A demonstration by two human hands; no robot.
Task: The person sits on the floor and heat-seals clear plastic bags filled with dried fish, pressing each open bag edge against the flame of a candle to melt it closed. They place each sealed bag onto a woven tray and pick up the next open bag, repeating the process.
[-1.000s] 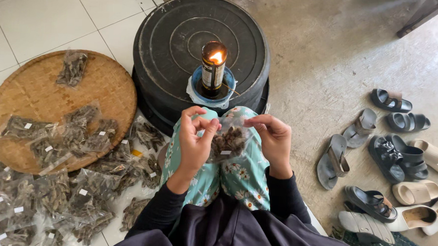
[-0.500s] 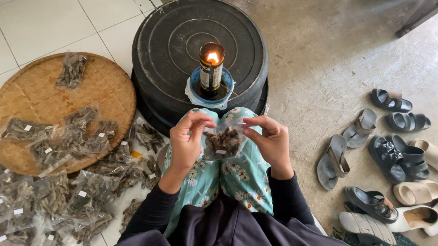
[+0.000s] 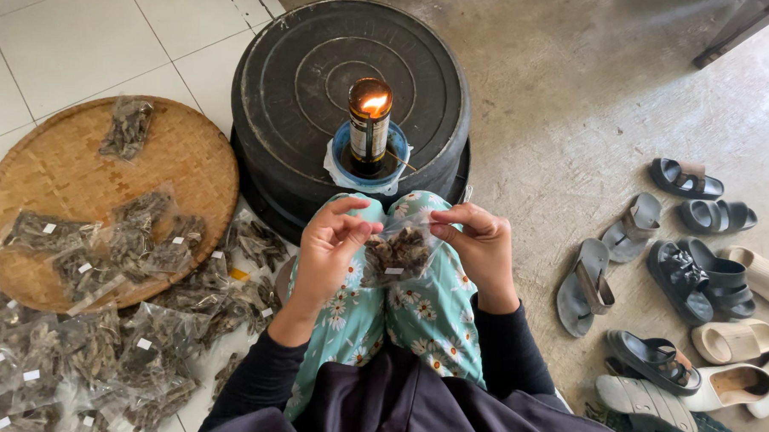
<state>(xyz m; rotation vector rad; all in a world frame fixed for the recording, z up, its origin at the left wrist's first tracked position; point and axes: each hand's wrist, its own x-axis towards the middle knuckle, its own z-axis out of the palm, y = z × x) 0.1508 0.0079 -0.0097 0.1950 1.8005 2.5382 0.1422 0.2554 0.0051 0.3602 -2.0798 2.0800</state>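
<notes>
The big black tub point(image 3: 321, 77) sits upside down on the floor right in front of my knees. I will say where things are from this tub.

To the left of the tub lies a round woven tray point(image 3: 182, 158) with a few clear bags of dried brown bits on it. More of these filled bags point(image 3: 98, 351) lie in a pile on the white floor tiles, left of the tub and nearer to me.

To the right of the tub, well apart from it, many sandals point(image 3: 681, 277) lie on the grey floor.

On the near edge of the tub stands a little bottle lamp point(image 3: 369, 126) with a flame on top. It stands in a small blue dish.

Just in front of the tub, over my flowery knees, I hold one small clear bag point(image 3: 398, 252) of dried brown bits. My left hand point(image 3: 328, 257) pinches its left top edge. My right hand point(image 3: 479, 245) pinches its right top edge. I think the top of the bag is open, but the plastic is too clear to be sure.
</notes>
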